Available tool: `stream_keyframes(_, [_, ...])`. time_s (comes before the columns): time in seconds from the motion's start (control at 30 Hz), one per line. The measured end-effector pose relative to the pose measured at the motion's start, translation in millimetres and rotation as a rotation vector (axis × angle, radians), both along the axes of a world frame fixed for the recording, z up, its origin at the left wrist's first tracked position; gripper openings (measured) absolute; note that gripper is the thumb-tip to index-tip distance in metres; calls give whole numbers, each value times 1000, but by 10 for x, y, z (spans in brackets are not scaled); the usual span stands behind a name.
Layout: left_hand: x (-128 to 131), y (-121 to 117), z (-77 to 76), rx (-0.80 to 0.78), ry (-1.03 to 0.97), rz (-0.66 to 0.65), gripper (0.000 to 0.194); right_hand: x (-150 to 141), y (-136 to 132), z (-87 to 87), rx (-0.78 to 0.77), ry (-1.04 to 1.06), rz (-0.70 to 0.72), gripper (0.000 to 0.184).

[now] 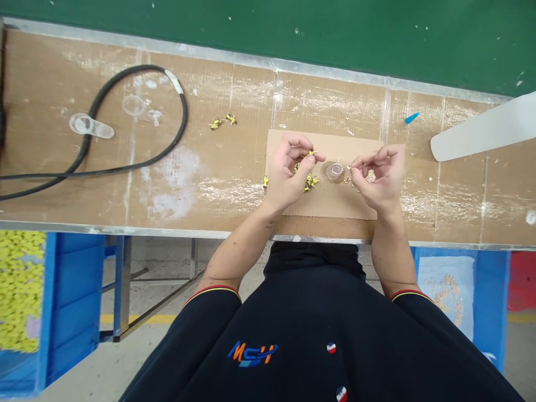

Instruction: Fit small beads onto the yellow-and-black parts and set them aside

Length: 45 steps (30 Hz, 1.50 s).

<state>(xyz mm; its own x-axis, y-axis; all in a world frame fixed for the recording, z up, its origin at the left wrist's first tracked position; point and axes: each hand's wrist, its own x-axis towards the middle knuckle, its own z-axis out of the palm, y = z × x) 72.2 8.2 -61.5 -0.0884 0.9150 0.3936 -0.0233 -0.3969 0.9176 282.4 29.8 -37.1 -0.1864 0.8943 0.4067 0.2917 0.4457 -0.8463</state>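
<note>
Poking from pinched left fingers (307,162) — yellow-black piece (311,151); at pinched right fingers' (357,175) tips — tiny bit (349,167).

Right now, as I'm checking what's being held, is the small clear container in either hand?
No, the container stands on the cardboard sheet between the left hand and the right hand, gripped by neither.

Orange-and-blue lettering (252,354) marks a dark shirt (301,312) below the left hand (292,170). It resembles "MSH" but cannot be read for certain.
</note>
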Motion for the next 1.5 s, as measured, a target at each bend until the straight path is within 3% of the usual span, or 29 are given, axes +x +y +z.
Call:
stream_keyframes(0.2, [111, -91, 115, -142, -183, -298, 32, -90, -113, 87, 151, 185, 25, 39])
stream_keyframes(0.43, [214, -147, 131, -246, -419, -442, 39, -164, -167, 83, 191, 264, 38, 38])
stream_keyframes(0.53, [226, -162, 179, -373, -484, -457, 37, -211, -139, 72, 243, 325, 70, 37])
stream_keyframes(0.7, [227, -165, 229, -470, -546, -462, 49, -214, -105, 7, 158, 385, 90, 41])
stream_keyframes(0.93, [232, -162, 234, -428, -553, -468, 38, -161, -51, -73, 63, 477, 160, 43])
stream_keyframes(1.23, [225, -131, 251, -453, -596, -476, 39, -102, -44, -65, -37, 488, 235, 44])
stream_keyframes(1.5, [233, -133, 257, -483, -607, -450, 36, -172, -123, -22, 73, 382, 178, 39])
